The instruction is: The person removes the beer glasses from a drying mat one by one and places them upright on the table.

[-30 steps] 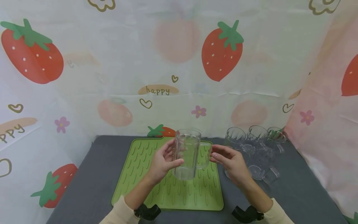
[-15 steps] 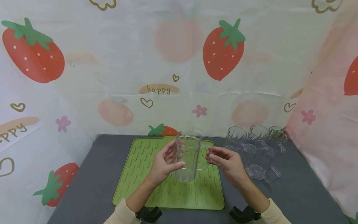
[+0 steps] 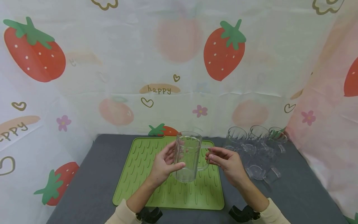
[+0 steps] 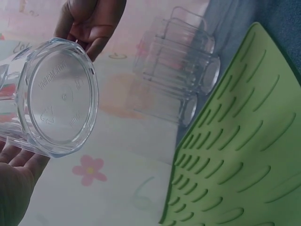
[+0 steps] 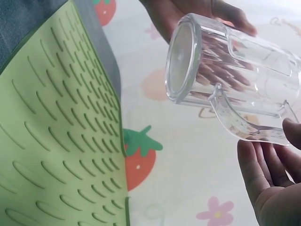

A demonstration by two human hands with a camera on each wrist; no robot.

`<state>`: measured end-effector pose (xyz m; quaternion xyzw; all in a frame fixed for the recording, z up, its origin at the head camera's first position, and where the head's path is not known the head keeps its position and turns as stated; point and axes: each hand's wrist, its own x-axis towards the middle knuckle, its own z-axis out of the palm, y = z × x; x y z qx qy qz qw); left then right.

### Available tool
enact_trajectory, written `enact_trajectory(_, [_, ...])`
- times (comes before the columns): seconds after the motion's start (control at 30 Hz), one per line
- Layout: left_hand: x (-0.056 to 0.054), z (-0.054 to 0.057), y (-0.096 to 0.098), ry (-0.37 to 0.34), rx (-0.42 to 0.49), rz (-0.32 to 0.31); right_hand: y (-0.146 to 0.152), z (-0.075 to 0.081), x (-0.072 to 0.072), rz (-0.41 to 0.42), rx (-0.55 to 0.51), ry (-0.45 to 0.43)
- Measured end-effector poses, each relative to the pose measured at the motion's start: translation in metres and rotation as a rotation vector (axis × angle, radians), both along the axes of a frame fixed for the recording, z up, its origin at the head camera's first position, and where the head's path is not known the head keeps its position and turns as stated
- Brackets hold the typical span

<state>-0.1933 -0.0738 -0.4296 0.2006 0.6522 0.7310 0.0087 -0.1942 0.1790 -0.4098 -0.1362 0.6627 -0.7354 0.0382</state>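
Observation:
A clear ridged beer mug [image 3: 188, 157] is held upright above the green mat [image 3: 167, 196], its bottom off the mat. My left hand [image 3: 162, 165] grips the mug's body from the left, thumb across the front and fingers behind. With thumb and fingers, my right hand [image 3: 229, 165] pinches the outer side of the mug's handle [image 5: 235, 120]. Raised lettering and a recycling mark show on the mug's base [image 4: 63, 96] in the left wrist view. Through the clear wall, the right wrist view shows left-hand fingers behind the mug.
Several more clear mugs [image 3: 255, 171] stand grouped at the right on the dark grey cloth [image 3: 296, 193], overlapping one another in the head view. A white fabric backdrop [image 3: 179, 62] with printed strawberries rises behind the table, and a pinkish one borders the right.
My right hand has moved slightly left, and its fingertips have closed further over the handle. The mug and my left hand stay almost in place.

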Motion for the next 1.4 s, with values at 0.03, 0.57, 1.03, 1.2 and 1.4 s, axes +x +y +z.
enact_trajectory(0.03, [0.0,0.0,0.0,0.004,0.0,0.0,0.0,0.0,0.0,0.005,0.0,0.003])
enact_trajectory(0.57, [-0.004,0.002,0.0,0.065,0.059,-0.071,0.005,0.005,0.001,0.016,0.047,0.158])
enact_trajectory(1.03, [-0.006,0.005,-0.003,0.122,-0.049,-0.116,0.011,0.017,0.01,-0.127,0.2,0.36])
enact_trajectory(1.2, [-0.005,0.0,-0.014,0.159,-0.093,-0.125,0.017,0.021,0.009,-0.192,0.183,0.414])
enact_trajectory(1.4, [-0.004,-0.01,-0.038,0.161,-0.136,-0.085,0.033,0.026,0.003,-0.28,0.172,0.428])
